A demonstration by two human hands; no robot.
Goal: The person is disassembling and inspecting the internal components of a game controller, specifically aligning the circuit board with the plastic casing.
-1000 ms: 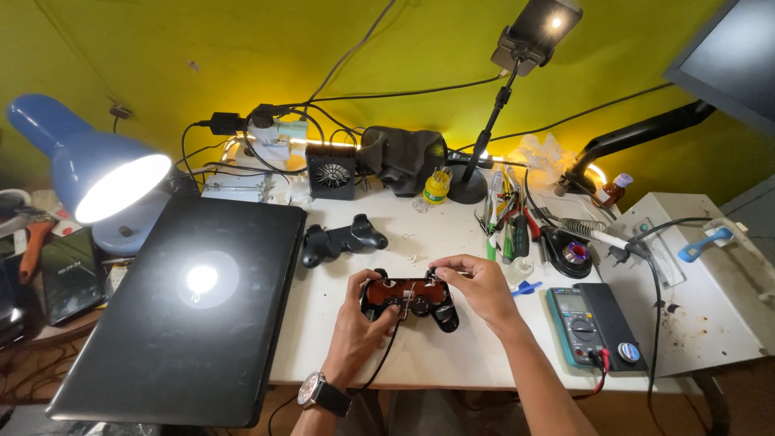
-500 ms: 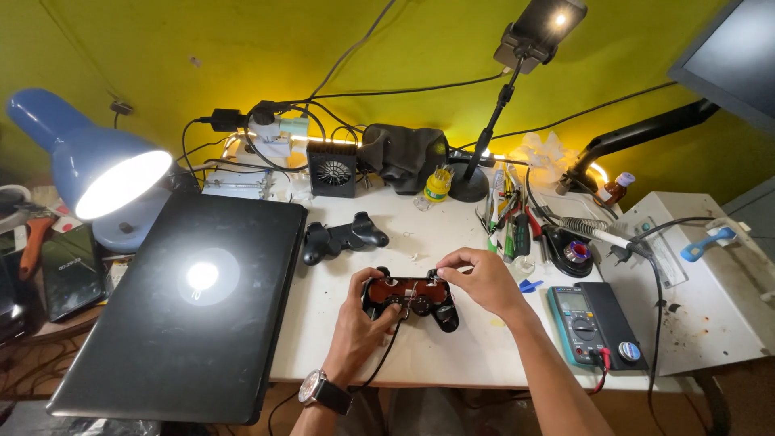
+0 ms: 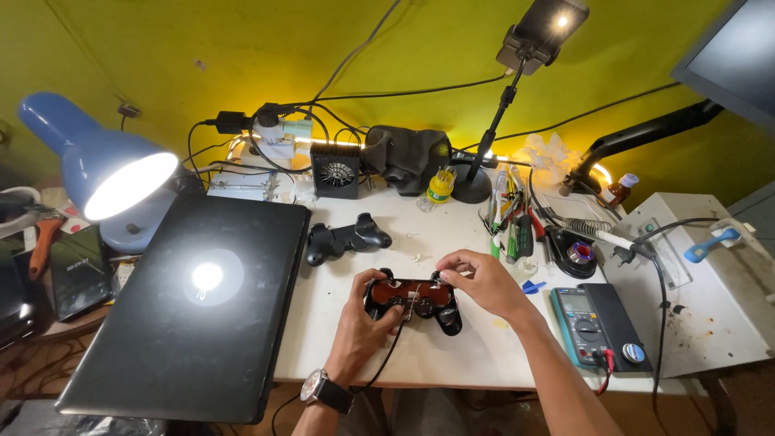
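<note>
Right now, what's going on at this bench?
A person works on an opened game controller on the white table. The left hand grips its left side; the right hand pinches at its top edge. A separate black controller shell lies behind, a closed laptop to the left, a multimeter to the right.

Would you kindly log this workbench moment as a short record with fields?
Held item: opened game controller, its red-brown inside showing
Left hand: grip on the controller's left side
Right hand: fingertips at its upper right edge
Behind it: black controller shell, lying apart
Left of it: closed black laptop under a lit blue lamp
Right of it: multimeter
Surface: white table
</note>
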